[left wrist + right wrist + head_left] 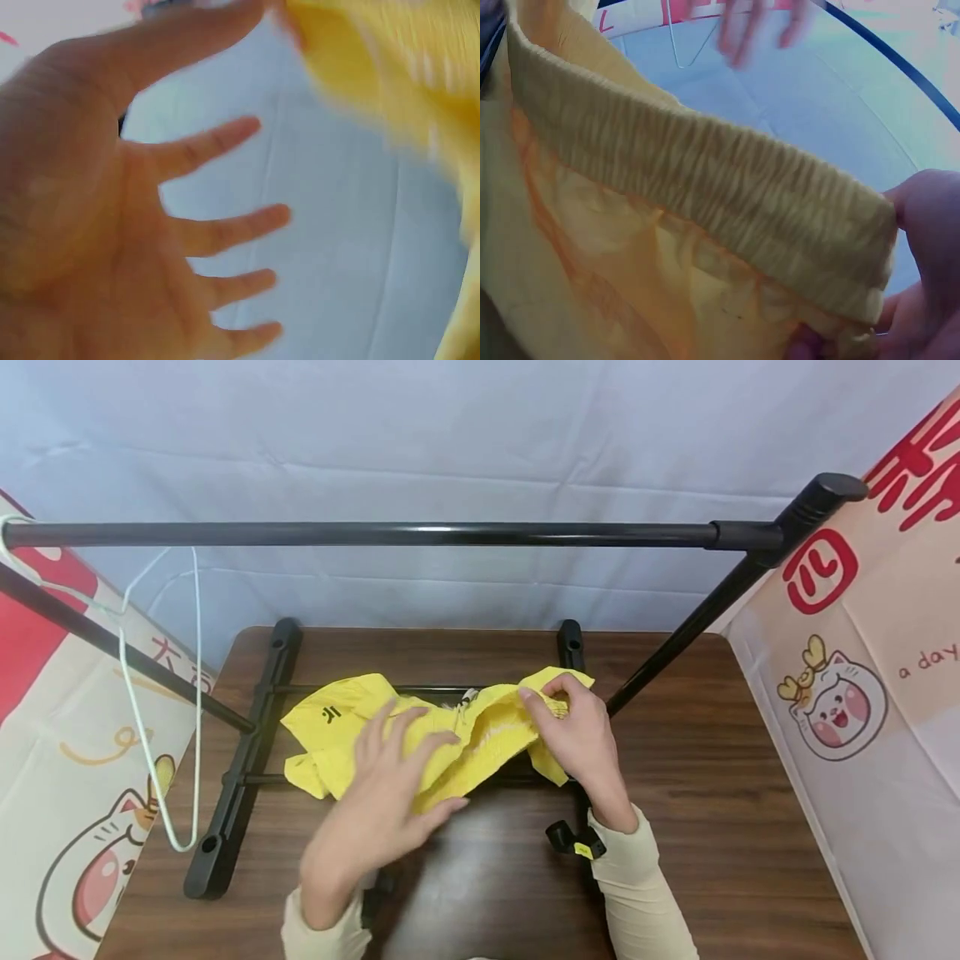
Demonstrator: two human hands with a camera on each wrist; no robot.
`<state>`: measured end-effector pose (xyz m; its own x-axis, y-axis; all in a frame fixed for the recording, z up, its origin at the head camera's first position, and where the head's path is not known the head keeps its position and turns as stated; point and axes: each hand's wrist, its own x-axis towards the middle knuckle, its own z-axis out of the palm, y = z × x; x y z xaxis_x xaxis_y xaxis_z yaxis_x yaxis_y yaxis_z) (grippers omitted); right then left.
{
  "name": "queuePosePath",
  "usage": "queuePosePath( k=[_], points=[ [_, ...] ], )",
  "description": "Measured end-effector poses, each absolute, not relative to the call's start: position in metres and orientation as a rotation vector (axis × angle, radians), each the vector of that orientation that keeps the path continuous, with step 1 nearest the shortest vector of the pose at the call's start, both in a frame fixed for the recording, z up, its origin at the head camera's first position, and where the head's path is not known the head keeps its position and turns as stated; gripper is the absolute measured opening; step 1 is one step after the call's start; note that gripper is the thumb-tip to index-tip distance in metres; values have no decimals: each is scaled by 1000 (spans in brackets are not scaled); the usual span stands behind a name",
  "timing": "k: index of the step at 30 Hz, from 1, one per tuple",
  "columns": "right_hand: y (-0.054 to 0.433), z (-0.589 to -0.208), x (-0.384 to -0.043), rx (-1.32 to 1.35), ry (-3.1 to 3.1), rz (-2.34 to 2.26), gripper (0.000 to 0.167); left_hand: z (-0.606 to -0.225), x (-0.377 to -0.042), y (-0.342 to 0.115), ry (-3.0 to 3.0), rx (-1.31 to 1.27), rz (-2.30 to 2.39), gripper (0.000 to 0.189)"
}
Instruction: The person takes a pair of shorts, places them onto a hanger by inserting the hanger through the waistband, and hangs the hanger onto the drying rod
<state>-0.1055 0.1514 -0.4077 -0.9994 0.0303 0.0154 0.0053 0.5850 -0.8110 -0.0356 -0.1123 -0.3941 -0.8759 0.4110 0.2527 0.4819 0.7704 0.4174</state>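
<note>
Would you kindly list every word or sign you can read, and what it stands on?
"a day": right backdrop.
"大", apparently: left backdrop; character beside it partly hidden.
Large red characters, right backdrop: cut off.
Red seal, same backdrop: unclear.
Black mark, yellow garment: too small.
Yellow label, black wrist device: too small.

Yellow garment (483, 727), crumpled, centre of head view; small dark logo (331, 715) near left end; gathered waistband (705, 169) slanting down rightward in right wrist view.
</note>
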Motion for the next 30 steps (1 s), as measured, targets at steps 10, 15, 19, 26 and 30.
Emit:
queuePosePath(
  k=[10, 15, 19, 26, 30],
  points=[
    [171, -403, -114, -145, -2613, 1445, 38, -432, -67, -126, -2922, -365, -346, 34],
    [180, -404, -116, -206, -2588, 1478, 39, -424, -74, -175, -2903, -330, -586, 25],
    [178, -404, -117, -194, -2628, 1472, 41, -424, -75, -187, -2887, -287, -775, 19],
    [174, -402, -116, -149, -2691, 1452, 43, -433, -71, -179, -2793, -286, -849, 17],
    [174, -402, -115, -147, -2698, 1428, 42, -434, -68, -174, -2680, -345, -846, 19]
  ],
)
